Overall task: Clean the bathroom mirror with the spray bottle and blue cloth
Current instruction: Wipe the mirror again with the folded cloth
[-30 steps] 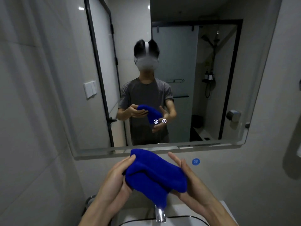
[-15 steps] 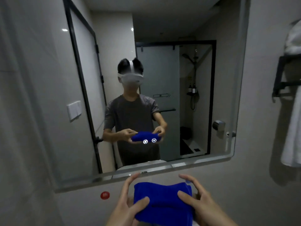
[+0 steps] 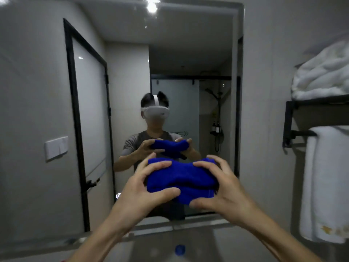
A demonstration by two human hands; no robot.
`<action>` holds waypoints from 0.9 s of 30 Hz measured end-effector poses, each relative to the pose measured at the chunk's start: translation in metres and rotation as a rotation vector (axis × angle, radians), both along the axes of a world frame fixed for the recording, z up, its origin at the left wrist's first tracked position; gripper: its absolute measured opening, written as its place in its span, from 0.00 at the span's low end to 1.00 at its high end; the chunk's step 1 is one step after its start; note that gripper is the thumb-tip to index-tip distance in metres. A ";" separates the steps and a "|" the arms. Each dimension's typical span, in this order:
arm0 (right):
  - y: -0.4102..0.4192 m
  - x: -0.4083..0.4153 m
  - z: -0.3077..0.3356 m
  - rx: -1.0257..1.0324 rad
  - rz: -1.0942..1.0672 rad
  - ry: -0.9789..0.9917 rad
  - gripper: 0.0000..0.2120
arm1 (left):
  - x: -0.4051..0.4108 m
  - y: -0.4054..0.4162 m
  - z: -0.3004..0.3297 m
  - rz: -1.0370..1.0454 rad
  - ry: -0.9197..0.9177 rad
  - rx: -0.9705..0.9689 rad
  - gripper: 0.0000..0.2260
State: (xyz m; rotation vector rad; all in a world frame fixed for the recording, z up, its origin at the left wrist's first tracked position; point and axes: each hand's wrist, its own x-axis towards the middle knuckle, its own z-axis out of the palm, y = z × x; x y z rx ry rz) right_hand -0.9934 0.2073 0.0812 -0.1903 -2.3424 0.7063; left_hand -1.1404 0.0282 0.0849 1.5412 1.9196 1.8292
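Observation:
A folded blue cloth point(image 3: 181, 181) is held up in front of the lower middle of the bathroom mirror point(image 3: 56, 91). My left hand point(image 3: 145, 188) grips its left end with thumb below and fingers over the top. My right hand point(image 3: 222, 188) grips its right end the same way. Whether the cloth touches the glass I cannot tell. The mirror reflects a person holding the cloth. No spray bottle is in view.
A black wall rack point(image 3: 302, 120) on the right carries folded white towels point(image 3: 324, 72), and a white towel point(image 3: 324, 186) hangs from its bar. A small blue round mark point(image 3: 180, 249) sits on the wall below the mirror's lower edge.
Both hands have lifted the cloth from below the mirror's lower edge up in front of the glass. The view has tilted upward and the hands look closer.

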 end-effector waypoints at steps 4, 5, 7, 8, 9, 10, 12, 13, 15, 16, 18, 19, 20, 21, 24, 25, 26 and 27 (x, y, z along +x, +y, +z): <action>0.055 0.005 0.048 0.442 -0.108 0.195 0.28 | 0.008 0.042 0.041 0.111 0.333 0.017 0.32; 0.065 0.006 0.061 0.494 -0.117 0.227 0.26 | 0.009 0.051 0.052 0.142 0.383 0.039 0.31; 0.084 0.010 0.094 0.603 -0.121 0.258 0.22 | 0.010 0.071 0.080 0.214 0.490 0.091 0.28; 0.092 0.011 0.111 0.660 -0.138 0.268 0.22 | 0.010 0.080 0.095 0.259 0.552 0.106 0.27; 0.101 0.012 0.129 0.730 -0.180 0.281 0.21 | 0.011 0.089 0.113 0.309 0.623 0.111 0.26; 0.109 0.014 0.148 0.806 -0.249 0.291 0.21 | 0.012 0.097 0.133 0.354 0.699 0.111 0.25; 0.123 0.017 0.186 0.927 -0.386 0.306 0.21 | 0.015 0.111 0.172 0.416 0.855 0.096 0.22; 0.129 0.019 0.205 0.963 -0.425 0.320 0.20 | 0.016 0.118 0.192 0.440 0.929 0.086 0.20; 0.141 0.022 0.242 1.017 -0.461 0.375 0.18 | 0.020 0.134 0.231 0.522 1.067 0.063 0.19; 0.147 0.021 0.260 1.046 -0.479 0.404 0.17 | 0.022 0.142 0.251 0.584 1.135 0.056 0.20; 0.157 0.017 0.293 1.112 -0.534 0.463 0.16 | 0.024 0.159 0.289 0.697 1.240 0.067 0.20; 0.163 0.015 0.307 1.143 -0.553 0.492 0.16 | 0.024 0.167 0.306 0.714 1.248 0.082 0.18; 0.167 0.012 0.320 1.165 -0.564 0.515 0.18 | 0.023 0.174 0.321 0.715 1.241 0.096 0.17; 0.172 0.009 0.332 1.176 -0.574 0.530 0.18 | 0.021 0.181 0.334 0.717 1.246 0.110 0.16; 0.182 0.001 0.365 1.218 -0.643 0.573 0.13 | 0.018 0.197 0.364 0.747 1.319 0.148 0.16; 0.184 -0.002 0.374 1.236 -0.662 0.588 0.12 | 0.017 0.201 0.372 0.759 1.340 0.163 0.16; 0.187 -0.007 0.382 1.237 -0.664 0.600 0.13 | 0.015 0.205 0.379 0.774 1.356 0.178 0.15; 0.188 -0.011 0.389 1.218 -0.652 0.603 0.14 | 0.012 0.208 0.385 0.791 1.366 0.193 0.15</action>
